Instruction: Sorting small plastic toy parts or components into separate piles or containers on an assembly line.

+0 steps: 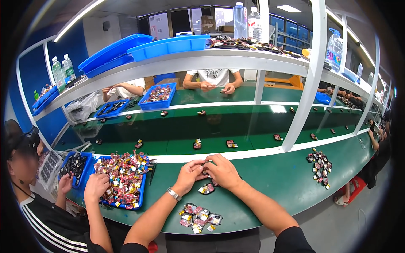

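My left hand (190,175), with a metal-banded watch (173,193) on its wrist, and my right hand (222,171) meet over the green table. Their fingers are closed around a small dark part (206,168), mostly covered by the fingertips. Just below the hands lies a small black casing with pink and white pieces (206,189). Nearer to me is a loose cluster of similar casings (198,217), with pinkish boards and yellow-and-white pieces.
To the left, a blue tray (143,185) is heaped with small pink, white and yellow parts; a co-worker's hand (96,185) reaches into it. More casings (320,168) lie at right. Beyond a white rail, small units sit on a green belt (253,130). A shelf (236,60) with posts stands above.
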`<state>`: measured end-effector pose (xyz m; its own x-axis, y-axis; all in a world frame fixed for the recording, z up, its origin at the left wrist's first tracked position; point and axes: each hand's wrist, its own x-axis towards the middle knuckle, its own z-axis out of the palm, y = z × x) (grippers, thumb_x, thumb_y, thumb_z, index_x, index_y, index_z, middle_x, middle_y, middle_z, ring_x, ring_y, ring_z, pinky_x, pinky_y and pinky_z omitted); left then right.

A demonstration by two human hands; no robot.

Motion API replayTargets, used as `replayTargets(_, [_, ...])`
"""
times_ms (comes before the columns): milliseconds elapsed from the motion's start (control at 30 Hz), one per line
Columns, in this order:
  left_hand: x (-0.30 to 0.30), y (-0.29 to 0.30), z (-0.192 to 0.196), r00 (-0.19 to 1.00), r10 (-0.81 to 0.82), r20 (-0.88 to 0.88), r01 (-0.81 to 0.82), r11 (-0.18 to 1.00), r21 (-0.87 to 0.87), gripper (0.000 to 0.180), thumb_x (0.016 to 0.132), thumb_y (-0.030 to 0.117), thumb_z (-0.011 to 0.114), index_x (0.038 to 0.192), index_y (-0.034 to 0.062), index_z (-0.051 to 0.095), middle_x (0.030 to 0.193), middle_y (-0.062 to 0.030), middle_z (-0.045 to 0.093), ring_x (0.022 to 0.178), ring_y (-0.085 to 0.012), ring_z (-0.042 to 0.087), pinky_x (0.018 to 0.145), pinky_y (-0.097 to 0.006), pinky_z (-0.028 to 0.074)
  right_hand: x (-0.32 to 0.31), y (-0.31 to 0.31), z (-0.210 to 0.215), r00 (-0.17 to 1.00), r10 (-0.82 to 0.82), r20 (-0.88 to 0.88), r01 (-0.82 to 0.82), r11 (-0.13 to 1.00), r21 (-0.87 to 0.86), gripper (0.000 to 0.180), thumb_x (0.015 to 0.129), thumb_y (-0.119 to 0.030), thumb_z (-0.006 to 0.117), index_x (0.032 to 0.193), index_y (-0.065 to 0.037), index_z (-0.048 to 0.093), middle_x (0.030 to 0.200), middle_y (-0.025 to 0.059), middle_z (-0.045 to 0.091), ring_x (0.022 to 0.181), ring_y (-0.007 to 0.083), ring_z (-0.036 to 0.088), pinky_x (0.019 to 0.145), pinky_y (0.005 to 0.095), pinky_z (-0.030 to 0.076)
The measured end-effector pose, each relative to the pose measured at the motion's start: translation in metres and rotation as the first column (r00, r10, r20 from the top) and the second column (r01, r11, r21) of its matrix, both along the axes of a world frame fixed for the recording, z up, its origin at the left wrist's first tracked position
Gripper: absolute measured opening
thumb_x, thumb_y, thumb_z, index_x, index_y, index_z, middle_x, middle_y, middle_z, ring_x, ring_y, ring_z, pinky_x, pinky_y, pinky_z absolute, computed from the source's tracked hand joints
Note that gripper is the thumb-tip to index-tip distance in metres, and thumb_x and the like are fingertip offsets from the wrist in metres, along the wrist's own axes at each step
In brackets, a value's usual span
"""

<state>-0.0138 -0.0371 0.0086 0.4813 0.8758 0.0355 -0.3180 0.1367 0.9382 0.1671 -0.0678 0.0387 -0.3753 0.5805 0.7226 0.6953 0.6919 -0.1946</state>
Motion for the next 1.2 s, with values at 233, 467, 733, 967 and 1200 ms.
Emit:
replayTargets(233, [-0.002, 0.0, 0.002, 0.999, 0.01, -0.053, -0.009, 0.999, 0.033, 0.024, 0.098, 0.004, 0.046, 0.122, -0.0009, 0.05, 0.111, -0.011, 0.063, 0.102, -0.0159, 0.063, 0.088, -0.03, 0.056, 0.006, 0.005, 0.0, 0.995, 0.103, 0.016, -0.102, 0.991, -0.085, 0.013, 0.072, -0.002, 0.067, 0.082, -0.006, 0.059, 0.097, 0.0062, 0.058, 0.093, 0.0268, 0.057, 0.08, 0.0377, 0.049])
replayTargets(467, [0.0, -0.001, 0.002, 0.995, -0.022, -0.093, 0.025, 0.999, 0.031, 0.025, 0.098, 0.003, 0.046, 0.122, -0.0012, 0.049, 0.113, -0.012, 0.062, 0.103, -0.0171, 0.063, 0.089, -0.031, 0.056, 0.012, 0.008, -0.007, 0.99, 0.137, 0.033, -0.129, 0.974, -0.188, 0.011, 0.074, -0.005, 0.069, 0.084, -0.008, 0.065, 0.091, 0.005, 0.056, 0.088, 0.0252, 0.055, 0.079, 0.0362, 0.049])
replayTargets(733, [-0.004, 0.004, -0.003, 0.991, -0.13, 0.025, 0.128, 0.99, 0.052, 0.036, 0.092, -0.003, 0.054, 0.127, -0.0025, 0.046, 0.122, -0.0144, 0.057, 0.108, -0.0197, 0.062, 0.095, -0.033, 0.053, 0.01, 0.004, -0.006, 0.996, 0.04, -0.086, -0.057, 0.976, -0.208, 0.011, 0.075, -0.013, 0.072, 0.085, -0.008, 0.069, 0.119, 0.0097, 0.056, 0.116, 0.0296, 0.049, 0.1, 0.039, 0.042])
replayTargets(967, [-0.005, 0.006, -0.005, 0.988, -0.141, 0.059, 0.136, 0.987, 0.082, 0.045, 0.085, -0.011, 0.059, 0.127, -0.0022, 0.045, 0.122, -0.0142, 0.058, 0.11, -0.0194, 0.061, 0.094, -0.031, 0.052, 0.013, 0.004, -0.009, 0.997, 0.065, -0.051, -0.078, 0.946, -0.313, 0.009, 0.077, -0.013, 0.071, 0.085, -0.008, 0.069, 0.124, 0.01, 0.056, 0.119, 0.0296, 0.048, 0.102, 0.0397, 0.04])
replayTargets(1200, [-0.005, 0.003, -0.004, 0.985, -0.171, 0.027, 0.167, 0.978, 0.123, 0.042, 0.087, -0.009, 0.058, 0.126, -0.0005, 0.046, 0.122, -0.0127, 0.058, 0.11, -0.0187, 0.06, 0.094, -0.031, 0.053, 0.008, 0.001, -0.013, 0.982, 0.0, -0.188, -0.066, 0.936, -0.345, 0.01, 0.077, -0.013, 0.072, 0.085, -0.007, 0.072, 0.12, 0.0081, 0.059, 0.118, 0.0285, 0.05, 0.101, 0.0386, 0.041])
